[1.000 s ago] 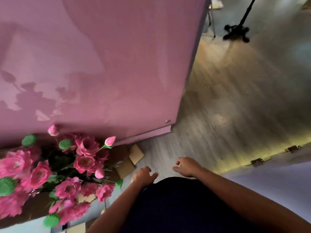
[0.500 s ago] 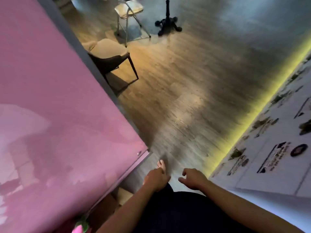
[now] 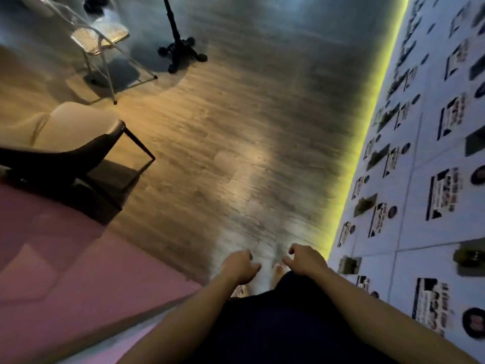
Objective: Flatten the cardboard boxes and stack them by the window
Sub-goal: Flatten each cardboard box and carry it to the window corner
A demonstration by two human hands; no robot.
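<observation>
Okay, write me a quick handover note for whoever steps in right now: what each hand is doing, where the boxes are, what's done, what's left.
Left hand: loosely curled, holding nothing.
Right hand: same, holding nothing.
Both hang low over the wooden floor, between the pink table and the wall with printed sheets.
Boxes: no cardboard in view, and no window or stack.
Done: nothing can be confirmed from this view.
Left: find the boxes, flatten them, stack them by the window.
</observation>
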